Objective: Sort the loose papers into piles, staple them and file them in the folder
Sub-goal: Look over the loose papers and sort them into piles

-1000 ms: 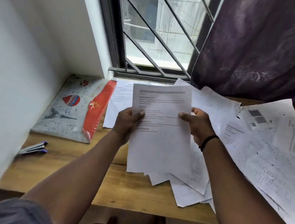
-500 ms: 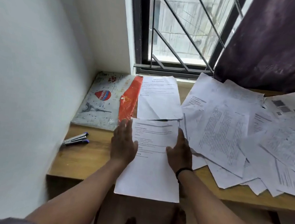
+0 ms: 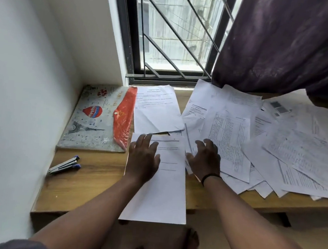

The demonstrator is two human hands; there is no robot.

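Head view shows my left hand [image 3: 143, 158] flat on a printed sheet [image 3: 162, 185], my right hand [image 3: 204, 161] open on the loose papers [image 3: 278, 149] beside it.

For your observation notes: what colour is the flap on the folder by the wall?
Red-orange, on a grey folder printed with a balloon and tower; the head view shows it best.

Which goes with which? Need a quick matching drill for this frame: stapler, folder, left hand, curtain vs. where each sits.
Things:
1. stapler
2. folder
3. left hand
4. curtain

Places:
A. flat on the sheet at the desk's front edge
B. hanging at the upper right, over the papers
C. on the desk near the left wall, in front of the folder
D. back left corner of the desk

Pairs: 1-C, 2-D, 3-A, 4-B
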